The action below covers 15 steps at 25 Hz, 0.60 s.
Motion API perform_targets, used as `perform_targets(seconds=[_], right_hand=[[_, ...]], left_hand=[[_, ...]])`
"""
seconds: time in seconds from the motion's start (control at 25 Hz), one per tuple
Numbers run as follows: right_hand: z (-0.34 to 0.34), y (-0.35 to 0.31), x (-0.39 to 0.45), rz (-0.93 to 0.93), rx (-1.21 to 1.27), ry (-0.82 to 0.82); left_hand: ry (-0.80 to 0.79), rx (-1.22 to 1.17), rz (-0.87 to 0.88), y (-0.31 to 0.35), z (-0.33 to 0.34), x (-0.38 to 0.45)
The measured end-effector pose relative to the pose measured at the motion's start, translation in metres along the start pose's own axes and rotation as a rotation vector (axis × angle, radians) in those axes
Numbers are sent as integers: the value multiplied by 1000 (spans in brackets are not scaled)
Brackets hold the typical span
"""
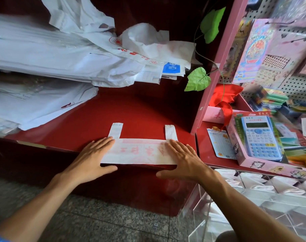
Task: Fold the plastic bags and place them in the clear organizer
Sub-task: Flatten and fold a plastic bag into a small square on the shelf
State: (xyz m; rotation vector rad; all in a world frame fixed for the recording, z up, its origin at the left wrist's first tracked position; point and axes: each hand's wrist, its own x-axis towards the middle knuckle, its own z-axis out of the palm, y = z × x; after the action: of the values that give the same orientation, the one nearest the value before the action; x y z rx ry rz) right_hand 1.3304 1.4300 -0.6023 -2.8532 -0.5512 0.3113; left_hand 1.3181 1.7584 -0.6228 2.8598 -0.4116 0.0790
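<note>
A white plastic bag [136, 151] with faint red print lies folded into a long flat strip at the front edge of the red counter [131, 112]. Its two handles stick out towards the back. My left hand [94, 155] lies flat on the strip's left end, fingers straight. My right hand [181, 158] lies flat on the right end, its thumb at the counter's front edge. The clear organizer [253, 203] stands at the lower right, with folded white bags in its compartments.
A large heap of loose white plastic bags [52, 55] covers the back left of the counter. A pink shelf post [213, 67] rises at the right, with a boxed blue calculator [260, 137], stationery and green fake leaves [198, 79] around it. Grey stone floor lies below.
</note>
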Motion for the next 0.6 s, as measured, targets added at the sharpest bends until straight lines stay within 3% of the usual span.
perform_targets(seconds=[0.12, 0.28, 0.44, 0.6], right_hand=[[-1, 11, -6, -72, 9, 143], [-1, 17, -11, -142, 225, 358], [5, 23, -7, -156, 220, 384], [1, 24, -2, -57, 435, 445]], left_hand=[[176, -207, -18, -11, -6, -6], [212, -311, -67, -14, -12, -9], [261, -367, -95, -13, -14, -10], [297, -514, -167, -5, -17, -8]])
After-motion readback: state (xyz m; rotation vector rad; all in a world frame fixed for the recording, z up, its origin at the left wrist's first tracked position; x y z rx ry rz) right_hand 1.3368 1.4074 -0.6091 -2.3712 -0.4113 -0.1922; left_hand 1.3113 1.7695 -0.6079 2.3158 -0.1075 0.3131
